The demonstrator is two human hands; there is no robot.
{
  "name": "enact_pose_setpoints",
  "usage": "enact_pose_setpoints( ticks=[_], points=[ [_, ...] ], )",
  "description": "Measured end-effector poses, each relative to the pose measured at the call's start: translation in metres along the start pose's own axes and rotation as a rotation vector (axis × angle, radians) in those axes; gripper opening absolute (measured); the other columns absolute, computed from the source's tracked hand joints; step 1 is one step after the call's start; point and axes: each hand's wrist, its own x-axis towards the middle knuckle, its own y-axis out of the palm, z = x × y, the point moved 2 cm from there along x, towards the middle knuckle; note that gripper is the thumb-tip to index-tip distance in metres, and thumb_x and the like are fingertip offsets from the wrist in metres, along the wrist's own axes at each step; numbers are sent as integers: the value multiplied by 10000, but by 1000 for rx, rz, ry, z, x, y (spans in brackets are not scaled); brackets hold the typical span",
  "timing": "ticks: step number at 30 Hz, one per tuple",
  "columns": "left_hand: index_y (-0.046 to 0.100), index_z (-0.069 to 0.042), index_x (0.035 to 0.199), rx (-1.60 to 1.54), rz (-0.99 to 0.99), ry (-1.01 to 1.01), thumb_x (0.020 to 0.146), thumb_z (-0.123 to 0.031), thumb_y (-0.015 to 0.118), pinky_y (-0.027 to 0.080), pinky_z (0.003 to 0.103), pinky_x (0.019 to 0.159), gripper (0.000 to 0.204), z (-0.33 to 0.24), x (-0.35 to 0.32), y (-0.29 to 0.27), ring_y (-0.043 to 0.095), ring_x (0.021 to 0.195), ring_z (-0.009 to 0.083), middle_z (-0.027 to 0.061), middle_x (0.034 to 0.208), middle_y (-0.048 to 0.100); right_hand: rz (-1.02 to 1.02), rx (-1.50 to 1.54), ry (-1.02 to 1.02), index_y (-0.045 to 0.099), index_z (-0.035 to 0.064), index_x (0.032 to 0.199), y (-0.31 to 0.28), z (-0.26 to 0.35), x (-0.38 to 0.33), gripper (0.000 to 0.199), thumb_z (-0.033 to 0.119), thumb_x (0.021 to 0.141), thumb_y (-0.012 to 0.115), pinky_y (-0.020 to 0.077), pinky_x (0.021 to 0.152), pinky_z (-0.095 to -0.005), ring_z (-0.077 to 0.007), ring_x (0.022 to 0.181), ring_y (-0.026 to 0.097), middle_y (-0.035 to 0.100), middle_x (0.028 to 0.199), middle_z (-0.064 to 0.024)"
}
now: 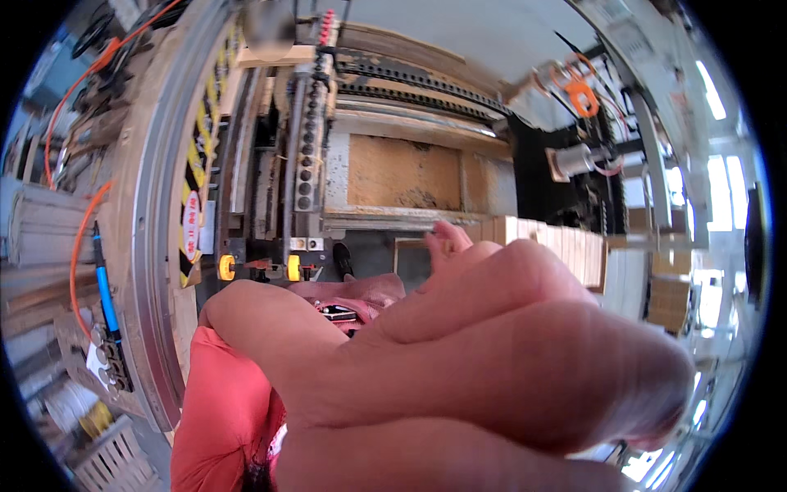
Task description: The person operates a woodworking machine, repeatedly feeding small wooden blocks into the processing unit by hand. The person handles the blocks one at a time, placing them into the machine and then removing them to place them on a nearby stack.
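A bare left forearm comes out of a red sleeve at the lower left. It leads to my left hand, very large and close to the view, with bent knuckles and parts reaching right. Its fingertips are cut off or blurred, so any grip is hidden. Past its upper edge, smaller curled fingers show in front of the machine; I cannot tell whether they belong to my right hand. No held object shows.
A machine with black chain rails and a wooden panel lies ahead. Yellow rollers stick out near its front. Light wooden blocks stand right. Yellow-black tape marks the left rail. An orange hose hangs farther left.
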Motion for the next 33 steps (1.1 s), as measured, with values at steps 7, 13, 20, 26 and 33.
enact_pose_setpoints(
  ticks=[7, 13, 20, 26, 33],
  points=[
    [456, -80, 978, -127, 67, 26, 734, -93, 626, 392, 304, 702, 298, -16, -7, 32, 471, 777, 171, 109, 954, 538, -392, -670, 87, 598, 45, 985, -134, -93, -47, 298, 118, 715, 701, 452, 807, -381, -289, 921, 564, 613, 960, -115],
    [452, -74, 1005, -143, 11, -188, 728, -72, 612, 393, 305, 723, 319, 17, -55, 42, 473, 787, 170, 116, 982, 543, -245, -901, 434, 531, 29, 1129, -198, -175, -50, 527, 305, 713, 702, 421, 874, -425, -351, 1062, 477, 526, 1148, -163],
    [448, -31, 1102, -15, -347, -884, 808, -59, 543, 382, 215, 776, 311, 80, -184, -21, 453, 826, 72, 63, 1066, 533, 29, -935, 494, 550, 1, 1074, -202, -201, -34, 533, 411, 748, 645, 448, 828, -428, -351, 983, 517, 575, 1010, -170],
    [499, -41, 1061, 174, -498, -1007, 808, -86, 545, 395, 223, 786, 261, 65, -234, -54, 508, 862, 87, 49, 1020, 573, -156, -947, 170, 543, 46, 853, -189, -152, -23, 346, 332, 731, 693, 461, 715, -408, -310, 852, 550, 564, 843, -132],
    [524, -29, 1007, 82, -571, -1009, 812, 11, 543, 425, 222, 770, 200, 72, -257, -73, 533, 848, 81, 44, 984, 592, 98, -316, 162, 617, -3, 946, -113, -67, 17, 409, 285, 682, 742, 509, 662, -360, -294, 745, 644, 650, 794, -172]
  ],
)
